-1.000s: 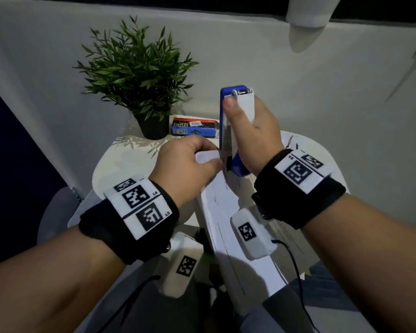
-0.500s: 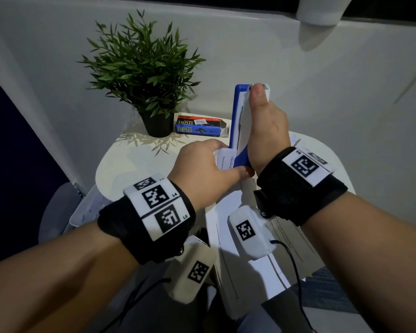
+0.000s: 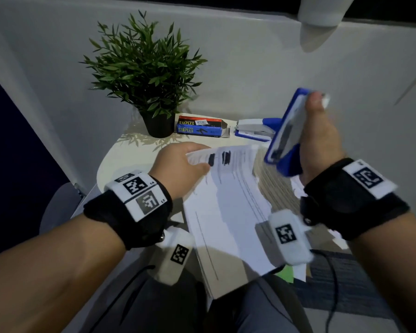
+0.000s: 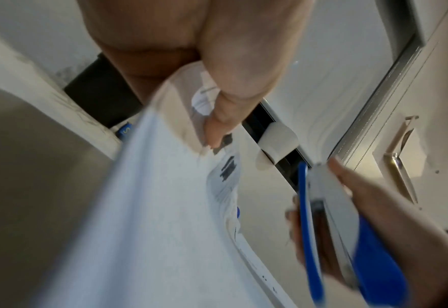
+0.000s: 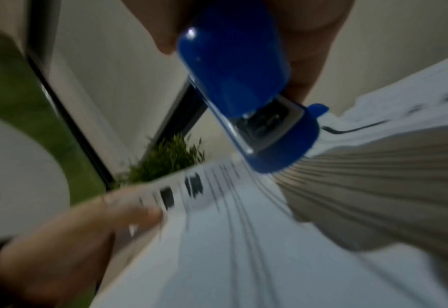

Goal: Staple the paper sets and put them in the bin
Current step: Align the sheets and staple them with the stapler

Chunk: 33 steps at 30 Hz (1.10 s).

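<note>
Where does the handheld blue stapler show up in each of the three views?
Head: stapler right of centre, raised in the right hand.
Left wrist: lower right, blurred.
Right wrist: top centre, close to the lens.
Shared landmark: the paper set with black marks, pinched by the left hand.

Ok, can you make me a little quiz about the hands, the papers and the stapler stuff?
1. True or false: the left hand holds the paper set at its corner.
2. What does the right hand grip? A) stapler B) plant C) staples box
3. Fill in: a second stapler lies on the table beside the ____ box.

Key:
1. True.
2. A, the blue stapler.
3. Staples; the staples box is near the potted plant.
</note>
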{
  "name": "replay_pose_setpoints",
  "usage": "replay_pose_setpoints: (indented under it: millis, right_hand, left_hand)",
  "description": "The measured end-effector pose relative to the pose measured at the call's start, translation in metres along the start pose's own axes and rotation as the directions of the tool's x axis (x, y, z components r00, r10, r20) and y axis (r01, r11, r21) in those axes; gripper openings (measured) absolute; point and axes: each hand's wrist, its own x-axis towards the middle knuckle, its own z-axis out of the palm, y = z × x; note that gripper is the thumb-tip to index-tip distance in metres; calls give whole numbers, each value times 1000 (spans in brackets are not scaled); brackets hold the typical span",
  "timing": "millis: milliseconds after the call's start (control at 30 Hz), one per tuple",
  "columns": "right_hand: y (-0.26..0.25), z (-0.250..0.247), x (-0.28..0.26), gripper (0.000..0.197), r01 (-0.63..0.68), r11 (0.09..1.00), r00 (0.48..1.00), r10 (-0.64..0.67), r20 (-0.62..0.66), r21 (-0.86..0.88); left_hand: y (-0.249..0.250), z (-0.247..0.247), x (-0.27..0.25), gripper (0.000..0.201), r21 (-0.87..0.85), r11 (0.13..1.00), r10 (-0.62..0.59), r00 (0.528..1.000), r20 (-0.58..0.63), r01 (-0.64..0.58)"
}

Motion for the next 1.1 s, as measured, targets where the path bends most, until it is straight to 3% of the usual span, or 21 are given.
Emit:
replay_pose_setpoints:
  millis: [67,100,167,233,300,333,433,533,600,667,767,933,1100]
  right_hand:
    - [0,-10,-14,76,-9,969,979,58,194,-247]
    - [8,-16,-19,59,0,943,966,86,243,-334]
    - [24,-25,-28,34,-101,938,942,198,271,-332]
    - [35,-29,-29,27,-233,943,925,291,246,-237]
    - [40,-32,-23,35,-245,941,937,292,195,-232]
    - [40,-32,-20,42,-195,936,951,253,175,-293]
    - [29,-29,-23,58,74,855,987,11,159,-514]
    - [14,-22,-33,48,244,838,963,-151,222,-489]
    - [13,-14,-37,52,280,833,930,-113,350,-477]
    - [19,-11,-38,64,238,786,891,57,451,-571]
    - [21,-10,-36,63,161,703,862,242,445,-693]
    - [21,-14,-32,62,97,695,852,312,420,-712]
    - [25,-13,-33,62,52,718,856,325,401,-694]
  left_hand:
    - [-5,-6,3,32,-44,998,34,999,-2,-34]
    - [-6,-10,2,39,-49,997,68,997,24,-67]
    - [-15,-15,-2,47,50,977,199,972,129,-207]
    - [-23,-17,-8,46,244,862,372,881,294,-445]
    - [-31,-17,-14,44,376,650,497,744,447,-660]
    - [-33,-17,-18,42,388,590,507,699,505,-708]
    - [-31,-17,-27,43,351,518,492,607,624,-781]
    - [-34,-13,-30,44,365,417,508,546,666,-832]
    - [-40,-11,-29,31,367,411,499,543,676,-835]
    - [-46,-10,-28,35,374,440,505,569,649,-817]
    - [-45,-14,-33,43,368,470,497,585,641,-802]
    - [-48,-20,-41,46,362,468,516,582,629,-806]
    - [-50,-17,-42,38,360,521,525,623,580,-774]
